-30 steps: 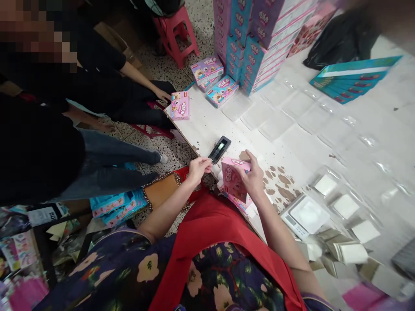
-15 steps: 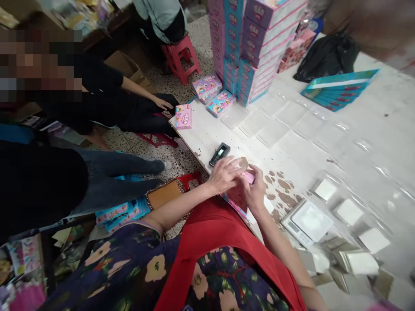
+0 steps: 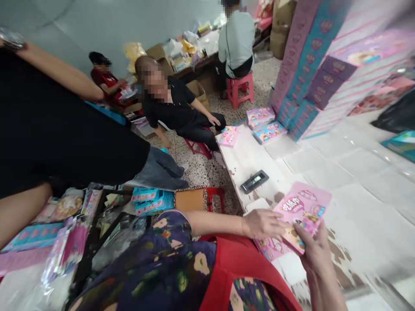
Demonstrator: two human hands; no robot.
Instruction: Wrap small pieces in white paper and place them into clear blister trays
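A pink box [image 3: 306, 203] over the near side of the white table [image 3: 350, 207].
The right hand [image 3: 316, 251] pinches it in its fingers. The left hand [image 3: 261, 223] touches its left edge; I cannot tell if those fingers grip.

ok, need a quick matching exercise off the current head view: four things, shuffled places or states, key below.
Things
1. Black rectangular case
2. Pink stool
3. Red apron
4. Right hand

Places or states
A. Under a seated person in a pale top
B. Thumb on the printed face of a pink box
C. Flat on the white tabletop
D. Worn over a floral garment

Right pairs: 1-C, 2-A, 3-D, 4-B
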